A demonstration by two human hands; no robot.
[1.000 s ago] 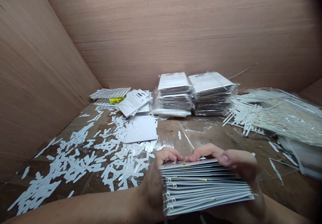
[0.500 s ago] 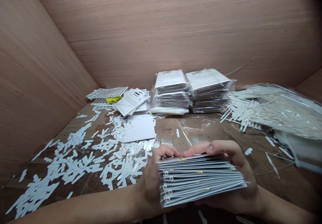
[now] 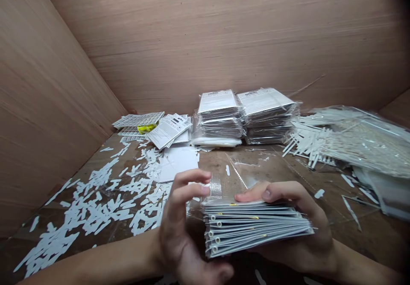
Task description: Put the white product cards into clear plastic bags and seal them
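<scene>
A thick stack of flat white card packets point(image 3: 256, 229) in clear film is held up in front of me, its edges facing my view. Small white tube ends and yellow bits show between the layers. My right hand point(image 3: 297, 221) wraps round its right side, fingers on top and palm beneath. My left hand point(image 3: 185, 221) is beside the left edge, fingers curved and apart, thumb low, with nothing in its grasp. Whether the left fingertips touch the film cannot be made out.
Two wrapped stacks of cards point(image 3: 219, 116) point(image 3: 267, 114) stand by the wooden back wall. Loose printed cards point(image 3: 169, 130) and sticker sheets point(image 3: 137, 120) lie left of them. White paper strips point(image 3: 96, 212) litter the left side. A clear bag of white sticks point(image 3: 365, 144) lies right.
My left hand has let go of the stack's left side and moved left, its fingers spreading. My right hand still holds the stack, which has hardly moved.
</scene>
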